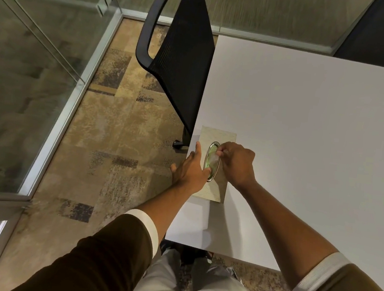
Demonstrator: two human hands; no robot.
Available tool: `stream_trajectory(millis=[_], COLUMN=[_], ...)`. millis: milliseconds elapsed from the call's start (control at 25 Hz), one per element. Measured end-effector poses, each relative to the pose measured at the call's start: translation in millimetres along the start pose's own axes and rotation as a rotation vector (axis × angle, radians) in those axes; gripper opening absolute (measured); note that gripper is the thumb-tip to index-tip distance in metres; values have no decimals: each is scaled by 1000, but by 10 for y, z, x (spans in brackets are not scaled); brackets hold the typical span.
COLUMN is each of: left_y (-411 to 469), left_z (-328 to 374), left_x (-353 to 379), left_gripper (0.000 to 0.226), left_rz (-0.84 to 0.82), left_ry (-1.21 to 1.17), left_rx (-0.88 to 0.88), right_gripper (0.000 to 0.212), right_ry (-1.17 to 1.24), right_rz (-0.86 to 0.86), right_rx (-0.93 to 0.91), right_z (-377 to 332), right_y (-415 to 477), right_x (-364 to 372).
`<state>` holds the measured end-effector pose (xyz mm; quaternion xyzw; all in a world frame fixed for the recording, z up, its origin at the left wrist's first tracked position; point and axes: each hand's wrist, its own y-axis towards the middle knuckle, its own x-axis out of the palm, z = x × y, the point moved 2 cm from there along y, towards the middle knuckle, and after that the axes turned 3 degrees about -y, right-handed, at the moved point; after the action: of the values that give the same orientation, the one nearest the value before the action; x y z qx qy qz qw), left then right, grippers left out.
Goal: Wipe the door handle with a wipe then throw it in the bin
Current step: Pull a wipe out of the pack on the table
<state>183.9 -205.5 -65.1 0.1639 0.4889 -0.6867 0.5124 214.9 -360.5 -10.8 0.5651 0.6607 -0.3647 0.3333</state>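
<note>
step: drawing wipe | left hand (pixel 190 166) flat, grasping nothing, steadies tissue box (pixel 214 169) at table (pixel 306 133) edge, 9 o'clock | right hand (pixel 237 165) pinches wipe (pixel 213 158) in oval slot | door handle, bin: unseen

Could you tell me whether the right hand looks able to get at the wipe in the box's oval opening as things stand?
Probably yes. The right hand is already at the oval opening of the tissue box, fingertips pinched on the wipe. The left hand steadies the box beside the opening, not blocking it.
</note>
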Motion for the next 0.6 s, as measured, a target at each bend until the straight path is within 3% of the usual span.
stream_trajectory(millis=[600], left_y=[-55], left_z=[8], left_x=[-69], left_gripper=[95], left_rz=[-16], left_ry=[48], left_rx=[0], right_gripper=[8], right_ry=[201], right_rz=[237], right_rx=[-57], right_z=[-98], right_y=[-317], right_x=[-385])
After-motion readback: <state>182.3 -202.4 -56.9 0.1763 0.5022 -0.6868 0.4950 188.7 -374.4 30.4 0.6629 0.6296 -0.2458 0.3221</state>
